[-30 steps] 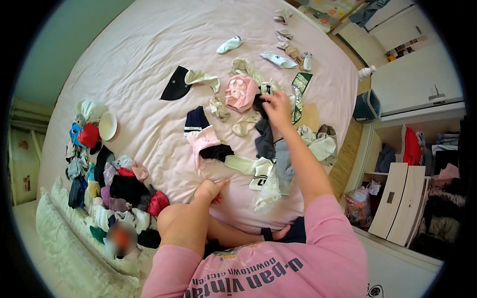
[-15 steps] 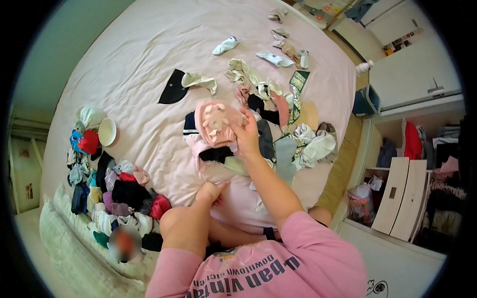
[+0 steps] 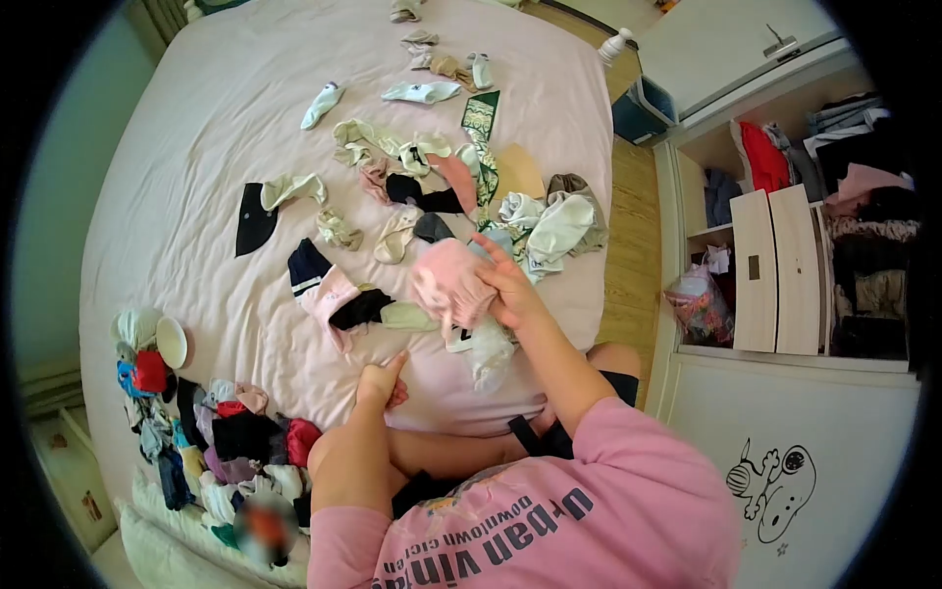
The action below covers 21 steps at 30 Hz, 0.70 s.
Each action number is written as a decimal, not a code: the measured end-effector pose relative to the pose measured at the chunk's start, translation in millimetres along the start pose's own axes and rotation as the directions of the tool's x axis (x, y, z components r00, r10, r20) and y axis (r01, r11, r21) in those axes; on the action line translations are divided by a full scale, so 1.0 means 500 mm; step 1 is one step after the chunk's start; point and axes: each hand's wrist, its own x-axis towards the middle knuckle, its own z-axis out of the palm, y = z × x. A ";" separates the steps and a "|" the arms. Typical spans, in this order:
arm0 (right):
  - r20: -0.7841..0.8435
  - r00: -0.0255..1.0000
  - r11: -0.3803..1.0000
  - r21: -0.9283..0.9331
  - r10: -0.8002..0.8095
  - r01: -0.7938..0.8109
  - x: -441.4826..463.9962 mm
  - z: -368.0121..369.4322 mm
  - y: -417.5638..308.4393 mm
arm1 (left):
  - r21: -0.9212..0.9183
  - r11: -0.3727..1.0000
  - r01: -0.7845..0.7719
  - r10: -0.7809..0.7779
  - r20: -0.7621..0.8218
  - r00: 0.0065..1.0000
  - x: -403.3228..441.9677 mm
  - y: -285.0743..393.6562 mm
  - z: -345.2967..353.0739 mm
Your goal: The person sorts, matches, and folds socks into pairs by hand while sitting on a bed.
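My right hand grips a pink cap by its edge, fingers closed round it, held above the bed. My left hand rests low over the sheet with thumb stretched out and nothing in it; its other fingers are slightly curled. Between the hands and just beyond lie a black sock, a pale green sock and a navy piece with white stripes. Beneath the cap is a sheer white piece. A grey sock lies behind the cap.
A heap of mixed clothes lies at the bed's left, beside a cream bowl-shaped item. Several socks, a black visor-like piece and a green patterned scarf spread across the bed. An open wardrobe stands at right, near a bin.
The view has swung to the right. My right hand has turned the cap so its decorated front now faces sideways and down. My left hand stays low by the sheet.
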 end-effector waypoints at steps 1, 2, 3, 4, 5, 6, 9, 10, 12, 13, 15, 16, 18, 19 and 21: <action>0.020 0.999 0.999 -0.009 -0.031 0.031 -0.007 -0.013 -0.024 | 0.004 1.000 -0.003 0.003 -0.001 1.000 -0.003 0.002 0.000; -0.031 0.994 0.994 -0.028 -0.104 0.103 -0.013 -0.024 -0.051 | 0.008 1.000 -0.005 0.005 -0.003 1.000 -0.007 0.004 0.000; -0.080 0.981 0.984 -0.051 -0.176 0.172 -0.016 -0.031 -0.085 | 0.011 1.000 -0.006 0.006 -0.004 1.000 -0.008 0.005 0.000; -0.108 0.955 0.961 -0.034 -0.275 0.273 -0.014 -0.051 -0.121 | 0.016 1.000 -0.004 0.004 0.000 1.000 -0.005 0.004 0.000; -0.135 0.920 0.929 -0.021 -0.368 0.369 -0.008 -0.073 -0.161 | 0.019 1.000 -0.002 0.002 0.004 1.000 0.000 0.001 0.000; -0.195 0.864 0.884 -0.038 -0.464 0.466 -0.002 -0.093 -0.203 | 0.021 1.000 0.000 -0.001 0.007 1.000 0.004 0.000 0.000; -0.288 0.733 0.775 -0.058 -0.616 0.629 0.021 -0.153 -0.293 | 0.010 1.000 -0.002 0.002 0.014 1.000 0.007 -0.003 0.001; -0.305 0.737 0.791 -0.112 -0.603 0.601 0.036 -0.202 -0.302 | 0.019 1.000 0.000 0.000 0.004 1.000 0.003 0.000 0.002; -0.337 0.743 0.815 -0.215 -0.579 0.538 0.070 -0.314 -0.291 | 0.034 0.999 0.002 -0.001 -0.019 1.000 -0.011 0.011 0.002; -0.409 0.790 0.888 -0.150 -0.456 0.435 0.073 -0.325 -0.290 | 0.029 1.000 0.003 -0.003 -0.019 1.000 -0.013 0.013 0.003; -0.518 0.837 0.977 0.006 -0.179 0.212 0.083 -0.340 -0.284 | 0.015 1.000 0.007 -0.007 -0.022 1.000 -0.013 0.014 0.004; -0.519 0.840 0.986 -0.029 -0.158 0.167 0.083 -0.314 -0.298 | 0.007 1.000 -0.006 0.006 -0.021 1.000 -0.012 0.013 0.004; -0.527 0.841 0.992 -0.097 -0.117 0.078 0.095 -0.270 -0.348 | -0.003 1.000 -0.031 0.031 -0.016 0.999 -0.009 0.008 0.003; -0.467 0.866 0.982 -0.133 -0.180 0.132 0.116 -0.285 -0.374 | -0.009 1.000 -0.019 0.019 -0.029 0.999 -0.006 0.004 0.004; -0.360 0.890 0.959 -0.146 -0.280 0.243 0.155 -0.295 -0.429 | -0.023 1.000 -0.006 0.005 -0.054 0.999 0.005 0.001 0.010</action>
